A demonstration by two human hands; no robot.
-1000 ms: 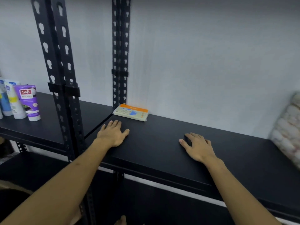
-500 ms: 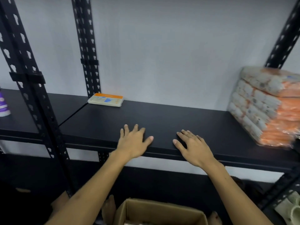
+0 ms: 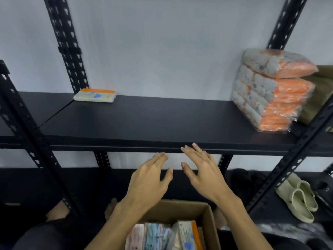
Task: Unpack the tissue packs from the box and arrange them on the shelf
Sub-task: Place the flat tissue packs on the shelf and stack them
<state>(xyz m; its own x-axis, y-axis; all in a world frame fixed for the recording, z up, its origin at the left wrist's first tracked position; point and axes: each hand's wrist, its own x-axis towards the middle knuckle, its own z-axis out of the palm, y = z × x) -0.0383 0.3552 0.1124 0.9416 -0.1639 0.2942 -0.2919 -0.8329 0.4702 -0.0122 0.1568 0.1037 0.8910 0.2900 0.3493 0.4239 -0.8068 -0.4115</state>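
One flat tissue pack (image 3: 95, 95) with an orange stripe lies at the back left of the black shelf (image 3: 153, 121). An open cardboard box (image 3: 207, 216) stands below at the bottom centre, with several tissue packs (image 3: 162, 235) upright inside. My left hand (image 3: 150, 181) and my right hand (image 3: 201, 170) hover side by side below the shelf's front edge and above the box, fingers spread, holding nothing.
A tall stack of orange-and-white plastic-wrapped bundles (image 3: 270, 92) fills the shelf's right end, with a brown box (image 3: 319, 94) behind it. Black perforated uprights (image 3: 27, 123) frame the shelf. A pair of pale clogs (image 3: 299, 197) sits on the lower shelf at right.
Both hands have come off the shelf top, drawn back and down toward the box. The view has tilted down and right, showing the box's contents.
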